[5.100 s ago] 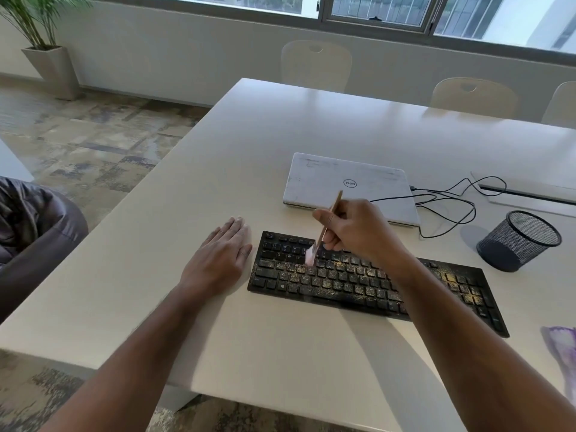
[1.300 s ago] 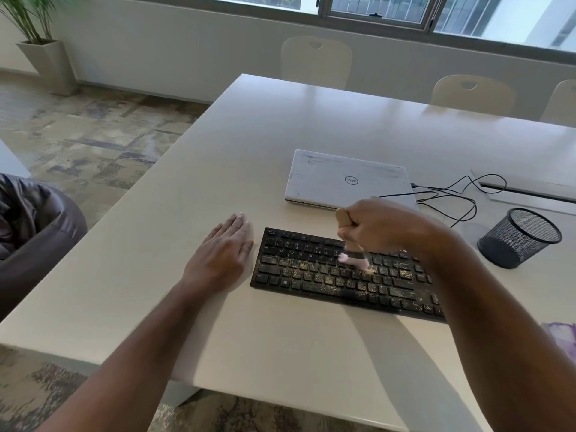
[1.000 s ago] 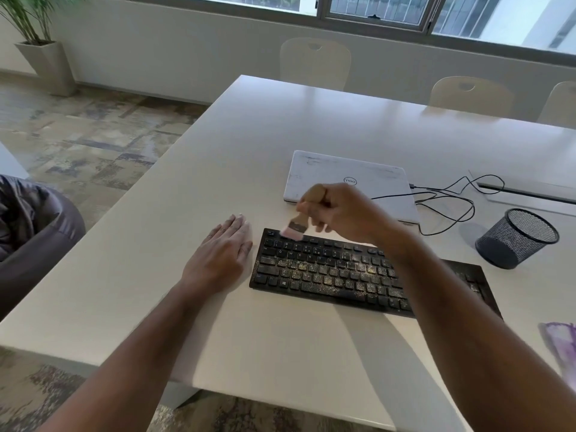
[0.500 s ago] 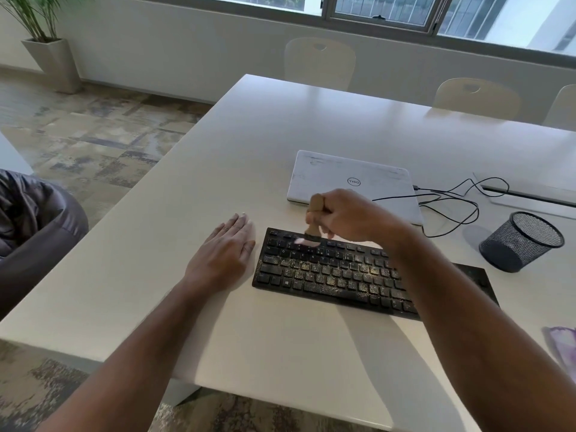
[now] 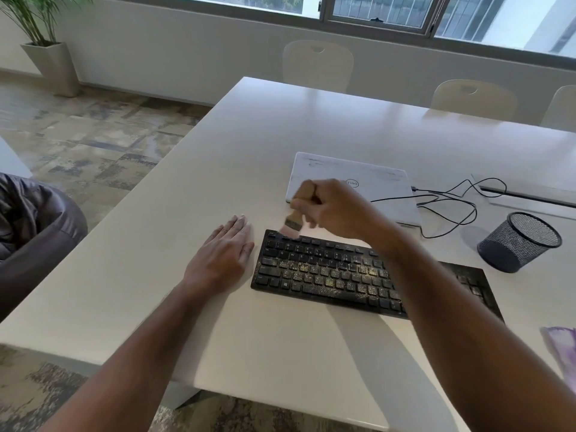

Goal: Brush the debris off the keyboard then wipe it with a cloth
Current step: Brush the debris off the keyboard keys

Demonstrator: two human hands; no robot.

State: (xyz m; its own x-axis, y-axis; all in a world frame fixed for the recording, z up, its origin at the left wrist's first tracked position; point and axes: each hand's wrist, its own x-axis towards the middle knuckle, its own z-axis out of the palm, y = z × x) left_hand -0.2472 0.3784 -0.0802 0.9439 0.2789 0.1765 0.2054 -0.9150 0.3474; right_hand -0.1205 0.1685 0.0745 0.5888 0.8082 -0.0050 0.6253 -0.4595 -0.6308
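I count one keyboard (image 5: 352, 272) on the table (image 5: 280, 145), one brush (image 5: 297, 210), one closed laptop (image 5: 358, 179), one mesh bin (image 5: 519, 241) and one tangled black cable (image 5: 448, 204). Two hands are in view: left hand (image 5: 218, 260), right hand (image 5: 336, 207). Three chairs (image 5: 318, 63) line the far side. One potted plant (image 5: 50, 57). One purple cloth (image 5: 561, 347), cut off at the edge.
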